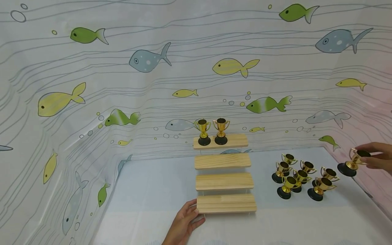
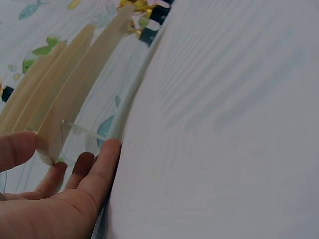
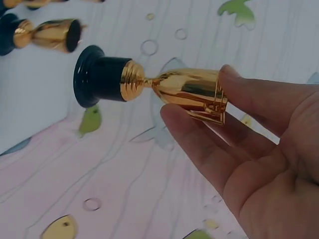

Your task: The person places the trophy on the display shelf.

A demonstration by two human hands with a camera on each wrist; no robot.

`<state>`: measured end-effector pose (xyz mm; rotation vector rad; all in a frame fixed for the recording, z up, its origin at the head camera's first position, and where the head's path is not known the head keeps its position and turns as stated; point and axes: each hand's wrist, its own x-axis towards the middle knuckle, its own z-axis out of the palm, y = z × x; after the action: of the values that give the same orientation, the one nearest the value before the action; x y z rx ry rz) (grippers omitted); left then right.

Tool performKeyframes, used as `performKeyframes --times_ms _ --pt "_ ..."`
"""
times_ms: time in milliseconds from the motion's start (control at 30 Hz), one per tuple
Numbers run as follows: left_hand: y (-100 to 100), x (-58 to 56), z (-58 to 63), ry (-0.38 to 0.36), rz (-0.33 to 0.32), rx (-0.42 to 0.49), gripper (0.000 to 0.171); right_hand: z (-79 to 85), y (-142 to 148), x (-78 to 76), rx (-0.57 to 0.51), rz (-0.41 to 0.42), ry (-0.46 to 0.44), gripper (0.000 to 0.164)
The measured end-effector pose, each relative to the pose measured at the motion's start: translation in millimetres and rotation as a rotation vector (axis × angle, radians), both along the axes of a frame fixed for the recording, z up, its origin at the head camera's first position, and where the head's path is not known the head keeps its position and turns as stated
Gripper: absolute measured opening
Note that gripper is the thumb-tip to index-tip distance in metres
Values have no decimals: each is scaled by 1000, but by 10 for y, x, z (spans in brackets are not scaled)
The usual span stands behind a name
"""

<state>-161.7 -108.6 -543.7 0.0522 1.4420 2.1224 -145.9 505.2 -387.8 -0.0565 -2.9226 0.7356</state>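
Head view, right hand [image 1: 381, 156] cut off, fingers [image 1: 373, 147] pinching trophy [image 1: 352, 165], left fingers [image 1: 187, 206] gripping shelf [image 1: 226, 203]

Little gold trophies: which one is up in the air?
The trophy at the far right of the head view, gripped by its gold cup in the right hand; the other trophies stand on the table or the top shelf.

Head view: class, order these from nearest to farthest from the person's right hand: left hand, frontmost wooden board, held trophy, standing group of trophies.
1. Held trophy, far right, in the right hand.
2. Standing group of trophies, right of centre.
3. Frontmost wooden board, lower centre.
4. Left hand, at that board's left end.
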Motion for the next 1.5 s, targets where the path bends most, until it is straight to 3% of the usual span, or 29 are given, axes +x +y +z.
performKeyframes --times_ms 167,467,600,733,1067,1500 --pt "-3 -6 -17 -2 -1 -5 63 352 -331 -143 32 63 -8 41" --pt "-3 -20 -39 0 -6 -7 64 943 -970 -414 55 162 -112 44" --pt "8 -19 -39 6 -12 3 63 1107 -1246 -518 68 239 -70 40" --pt "10 -33 -36 -1 -12 2 61 1207 -1477 -628 51 317 -48 38" --pt "-3 0 -43 -13 1 4 65 1302 -1911 -948 -58 460 -97 35" --pt "-5 4 -50 3 5 6 65 1318 -2228 -1222 -125 520 -123 34"
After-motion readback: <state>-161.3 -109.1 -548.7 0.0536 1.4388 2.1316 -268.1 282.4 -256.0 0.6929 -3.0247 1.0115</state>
